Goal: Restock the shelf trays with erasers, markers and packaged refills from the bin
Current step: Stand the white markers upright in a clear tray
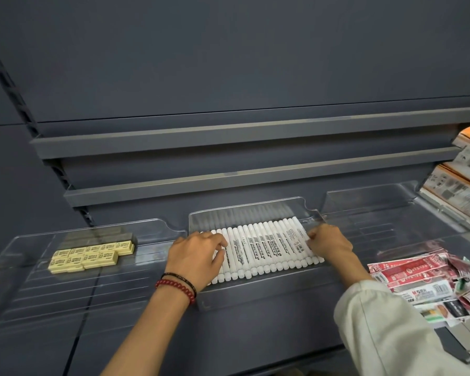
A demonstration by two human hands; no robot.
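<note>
pressing(?) markers (266,248), l hand (198,256), r hand (330,244)

Soft, even light washes the scene, leaving faint shadows beneath the left hand (198,253) and right hand (329,244). Pale reflections streak the clear tray (65,294) left of the left hand. Above both hands, shelf rails (228,132) bow with wide-angle distortion; frame edges soften.
</note>
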